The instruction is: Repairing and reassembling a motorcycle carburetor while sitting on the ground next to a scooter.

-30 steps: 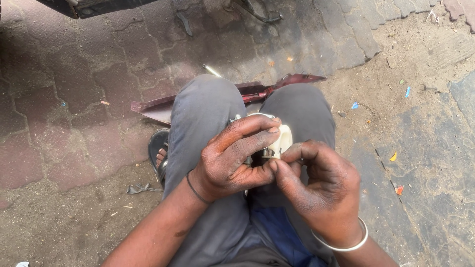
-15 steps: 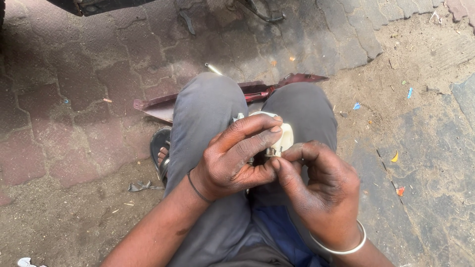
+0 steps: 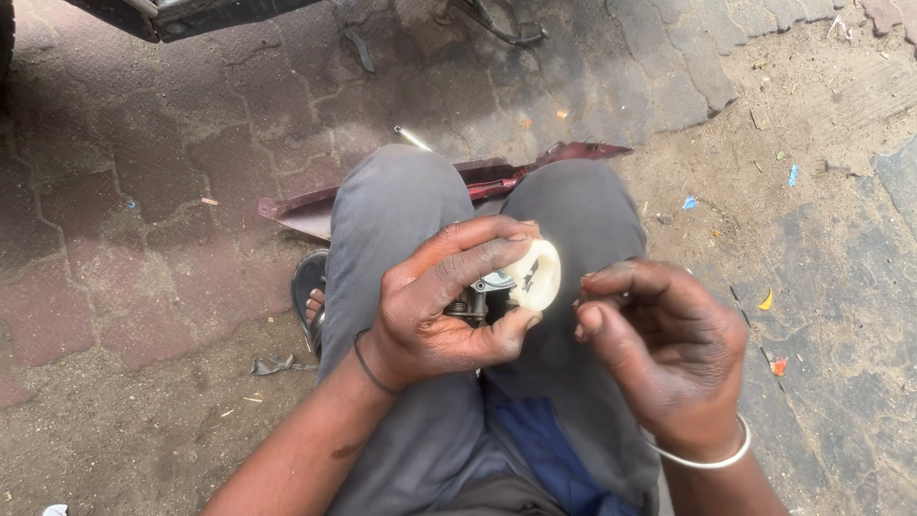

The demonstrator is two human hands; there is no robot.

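Observation:
My left hand [image 3: 441,304] grips a small metal part with a cream-white plastic ring [image 3: 536,274] on its end, held over my lap between my knees. Fingers wrap the metal body [image 3: 478,296]; the thumb presses under the ring. My right hand [image 3: 664,342] hovers just right of the ring, fingers curled and pinched together, a little apart from the part. Whether something tiny sits between those fingertips is too small to tell. A silver bangle [image 3: 705,457] circles my right wrist, a thin black band [image 3: 371,369] my left.
I sit on paved ground in grey trousers [image 3: 401,201]. A dark red panel [image 3: 497,177] lies under my knees. A sandalled foot [image 3: 310,296] shows at left. Vehicle parts [image 3: 191,14] stand at the top. Small litter dots the dirt at right.
My right hand has drawn away from the white ring toward the right; earlier its fingers touched the part. The left hand keeps its hold.

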